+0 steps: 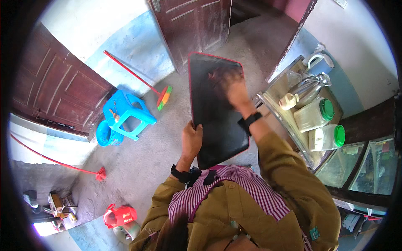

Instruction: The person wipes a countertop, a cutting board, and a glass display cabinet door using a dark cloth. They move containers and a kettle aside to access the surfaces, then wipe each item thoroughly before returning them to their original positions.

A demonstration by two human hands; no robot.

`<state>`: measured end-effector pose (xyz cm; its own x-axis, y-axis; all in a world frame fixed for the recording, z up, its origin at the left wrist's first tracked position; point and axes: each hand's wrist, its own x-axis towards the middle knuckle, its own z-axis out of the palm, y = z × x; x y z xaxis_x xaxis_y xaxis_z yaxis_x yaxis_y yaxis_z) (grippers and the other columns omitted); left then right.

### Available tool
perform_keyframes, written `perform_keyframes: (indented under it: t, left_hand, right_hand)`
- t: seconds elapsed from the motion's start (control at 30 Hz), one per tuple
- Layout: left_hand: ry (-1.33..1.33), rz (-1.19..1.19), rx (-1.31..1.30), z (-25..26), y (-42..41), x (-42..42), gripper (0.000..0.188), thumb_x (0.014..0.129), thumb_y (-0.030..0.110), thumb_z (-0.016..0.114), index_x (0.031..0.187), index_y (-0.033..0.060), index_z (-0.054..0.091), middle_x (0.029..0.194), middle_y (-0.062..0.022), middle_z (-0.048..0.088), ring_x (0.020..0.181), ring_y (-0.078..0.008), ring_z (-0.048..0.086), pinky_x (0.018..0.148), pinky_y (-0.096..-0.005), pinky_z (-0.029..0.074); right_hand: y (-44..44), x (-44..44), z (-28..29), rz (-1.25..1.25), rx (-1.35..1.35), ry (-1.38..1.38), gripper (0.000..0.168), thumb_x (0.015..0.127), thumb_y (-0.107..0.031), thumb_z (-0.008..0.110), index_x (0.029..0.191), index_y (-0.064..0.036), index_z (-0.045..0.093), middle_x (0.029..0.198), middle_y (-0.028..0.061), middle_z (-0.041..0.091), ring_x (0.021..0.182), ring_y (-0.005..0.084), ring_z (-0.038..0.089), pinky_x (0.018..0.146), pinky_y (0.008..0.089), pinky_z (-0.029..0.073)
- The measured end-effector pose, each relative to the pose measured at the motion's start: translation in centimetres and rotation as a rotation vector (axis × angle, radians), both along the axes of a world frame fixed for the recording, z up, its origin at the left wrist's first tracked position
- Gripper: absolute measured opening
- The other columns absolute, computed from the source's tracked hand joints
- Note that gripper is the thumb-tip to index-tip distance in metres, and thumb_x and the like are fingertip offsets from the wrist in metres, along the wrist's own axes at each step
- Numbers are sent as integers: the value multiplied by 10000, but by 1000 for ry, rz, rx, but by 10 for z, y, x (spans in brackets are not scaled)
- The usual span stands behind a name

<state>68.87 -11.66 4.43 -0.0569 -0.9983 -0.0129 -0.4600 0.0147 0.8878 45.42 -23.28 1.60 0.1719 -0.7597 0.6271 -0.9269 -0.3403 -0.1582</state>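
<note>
A flat black rectangular panel with a red rim (216,125) is held up in front of my body. My left hand (192,139) grips its left edge near the lower part, with the thumb over the black face. Over the upper right of that face lies my right hand (235,91), blurred; something dark reddish shows beside its fingers, too blurred to name. Whether the right hand grips anything cannot be told. Dark bands circle both wrists, and a striped apron covers my front below the panel.
On the left, a blue plastic stool (128,109) stands by a blue bucket (108,135), with a broom (163,97) leaning on the wall. To the right, a table (290,131) bears a metal jug (309,89), a pump bottle (288,101) and green-lidded containers (314,114). A red bag (121,216) lies lower left.
</note>
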Motion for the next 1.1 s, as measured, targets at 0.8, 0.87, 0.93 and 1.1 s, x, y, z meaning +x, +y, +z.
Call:
perform_keyframes:
  t: [0.8, 0.87, 0.93, 1.1]
  left_hand:
    - [-831, -351, -669, -83, 14, 4, 210, 918, 161, 497, 1051, 34, 598, 916, -118, 590, 763, -224, 564, 659, -359, 459]
    - [-886, -303, -723, -78, 17, 8, 220, 921, 162, 493, 1066, 31, 592, 933, -121, 589, 779, -229, 566, 674, -361, 461]
    - [-941, -258, -771, -74, 22, 14, 231, 924, 164, 489, 1082, 28, 587, 950, -125, 587, 796, -234, 569, 689, -363, 463]
    - [-1348, -177, -910, -82, 23, 24, 290, 937, 181, 470, 1148, 5, 564, 1027, -150, 585, 891, -252, 575, 787, -367, 463]
  right_hand:
    - [1, 26, 43, -33, 247, 70, 159, 803, -131, 564, 928, -52, 623, 985, 175, 567, 927, 330, 564, 809, 443, 461]
    - [-1, 13, 13, -185, 423, 82, 202, 826, -157, 551, 985, -55, 623, 1035, 181, 577, 952, 329, 583, 824, 435, 475]
    - [-3, -1, -10, -393, 641, 98, 284, 854, -218, 543, 1084, -77, 630, 1146, 178, 587, 1011, 327, 609, 842, 422, 504]
    - [-9, -41, -4, -665, 915, -409, 361, 844, -309, 530, 1070, -67, 675, 1162, 182, 627, 1083, 326, 606, 876, 436, 496]
